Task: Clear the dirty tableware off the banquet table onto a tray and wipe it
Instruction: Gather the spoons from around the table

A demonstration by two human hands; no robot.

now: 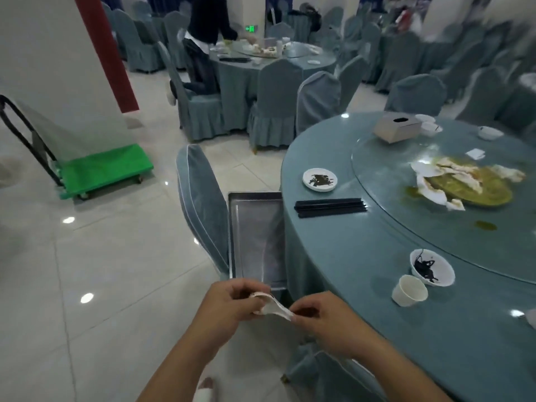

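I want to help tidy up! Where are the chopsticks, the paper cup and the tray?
black chopsticks (330,206), head view, middle of the bundle
white paper cup (410,289), head view, inside its open mouth
metal tray (252,227), head view, its bare floor

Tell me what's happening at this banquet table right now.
A person beside the round table pinches a small white item between left hand and right hand, by the near end of a metal tray resting on a chair. Whether it is a spoon or a wipe is unclear. A dirty small plate, black chopsticks, a stained bowl, a paper cup and a tissue box are on the table, and the turntable carries a greasy spill.
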